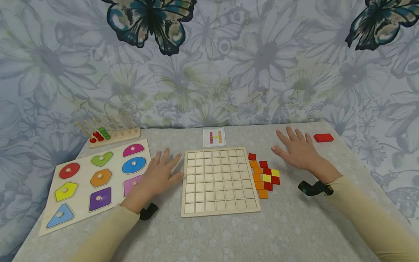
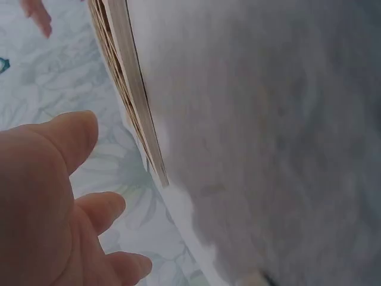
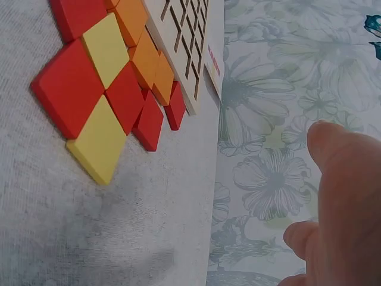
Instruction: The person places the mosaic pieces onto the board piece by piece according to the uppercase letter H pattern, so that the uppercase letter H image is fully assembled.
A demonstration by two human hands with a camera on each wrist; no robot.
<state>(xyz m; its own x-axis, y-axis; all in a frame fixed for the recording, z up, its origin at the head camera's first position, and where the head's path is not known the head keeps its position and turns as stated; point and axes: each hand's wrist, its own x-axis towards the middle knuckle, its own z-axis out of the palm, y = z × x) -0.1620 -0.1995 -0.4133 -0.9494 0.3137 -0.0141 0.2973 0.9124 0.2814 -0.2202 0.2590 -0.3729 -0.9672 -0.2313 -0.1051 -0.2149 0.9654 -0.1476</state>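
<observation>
A wooden grid board (image 1: 220, 182) with rows of bare square cells lies in the middle of the table. Just left of it is my left hand (image 1: 157, 178), fingers spread, its thumb near the board's left edge; it holds nothing. Along the board's right edge lie several red, orange and yellow square tiles (image 1: 266, 178), seen close up in the right wrist view as a yellow tile (image 3: 101, 143) beside red ones. My right hand (image 1: 302, 156) is spread beyond these tiles, up and to the right, with nothing in its grasp. Behind the board lies a small pattern card (image 1: 214, 137).
At left lies a shape puzzle board (image 1: 83, 214) with knobbed coloured pieces, partly behind my left hand. A wooden peg stand (image 1: 126, 136) with red and green beads is at the back left. A red block (image 1: 323, 138) lies at the back right. A patterned wall (image 1: 209, 91) rises behind.
</observation>
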